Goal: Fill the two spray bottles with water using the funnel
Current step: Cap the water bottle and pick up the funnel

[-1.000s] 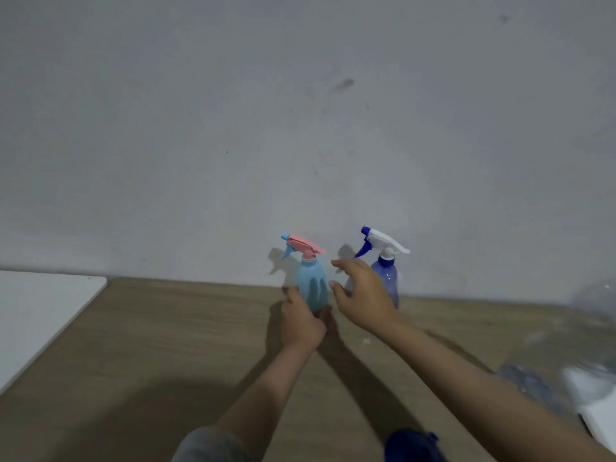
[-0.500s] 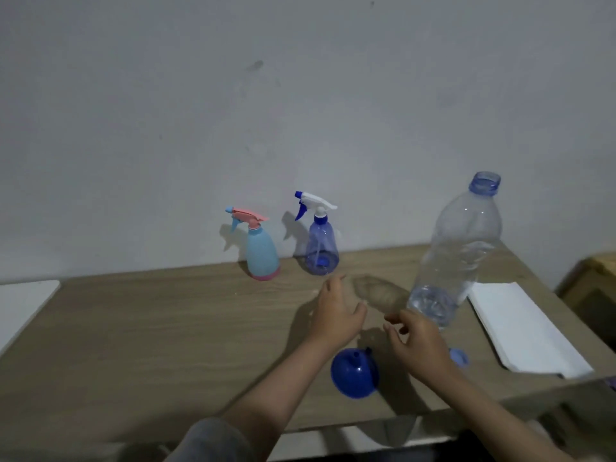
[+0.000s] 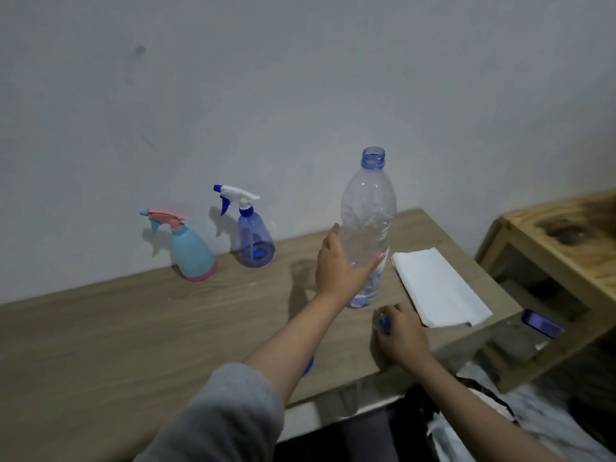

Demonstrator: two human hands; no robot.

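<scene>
While your right hand (image 3: 401, 335) is pinching the small blue cap (image 3: 383, 323) at lower right on the table (image 3: 100, 345), your left hand (image 3: 340, 266) is gripping the uncapped water bottle (image 3: 368, 215) at centre. Behind your left forearm, a sliver of the blue funnel (image 3: 310, 365) is showing. Farther back, at left of centre, the light-blue spray bottle (image 3: 190, 250) and the clear blue spray bottle (image 3: 253, 238) are standing by the wall.

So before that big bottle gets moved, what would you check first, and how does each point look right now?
1. Left hand has a grip on the water bottle: ok.
2. Bottle neck uncapped: ok.
3. Right hand is holding the small blue cap: ok.
4. Water left in the bottle: ok, only a little at the bottom.
5. Spray heads off the light blue spray bottle and the dark blue spray bottle: not ok.
6. Funnel within reach: cannot tell, mostly hidden under the left arm.
</scene>
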